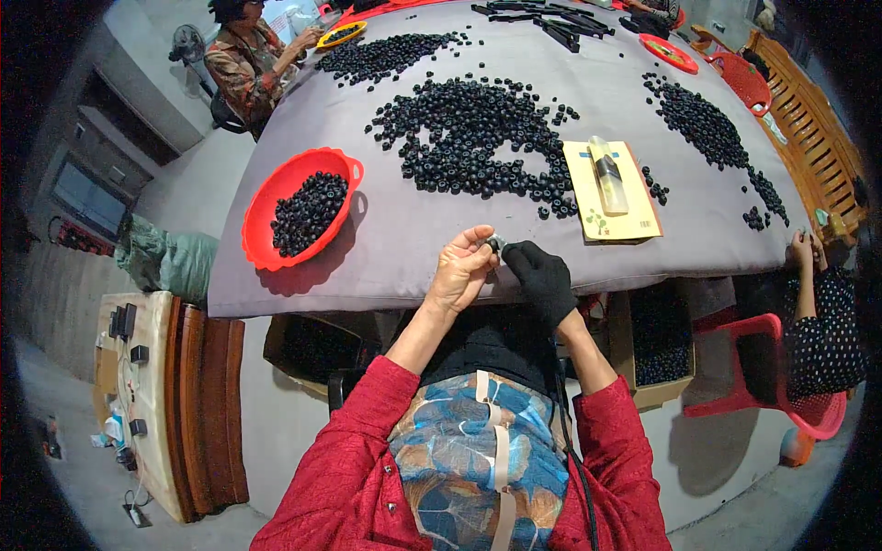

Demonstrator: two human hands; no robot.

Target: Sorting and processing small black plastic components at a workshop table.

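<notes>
My bare left hand point(461, 268) is closed in a pinch at the near edge of the table, holding a small black round piece point(495, 244) with a pale glint on it. Against that piece press the closed fingertips of my right hand point(540, 281), which wears a black knitted glove; what they grip is hidden. Beyond both hands spreads a big heap of small black ring-like pieces point(478, 138). To the left, a red scalloped basin point(255, 230) holds more of them.
A yellow booklet point(634, 216) lies right of the heap, a clear tube point(608, 179) on it. Further heaps point(703, 129) cover the table's point(386, 266) right and far left. Open boxes point(663, 393) stand below. One person point(248, 69) sits far left, another point(822, 321) at right.
</notes>
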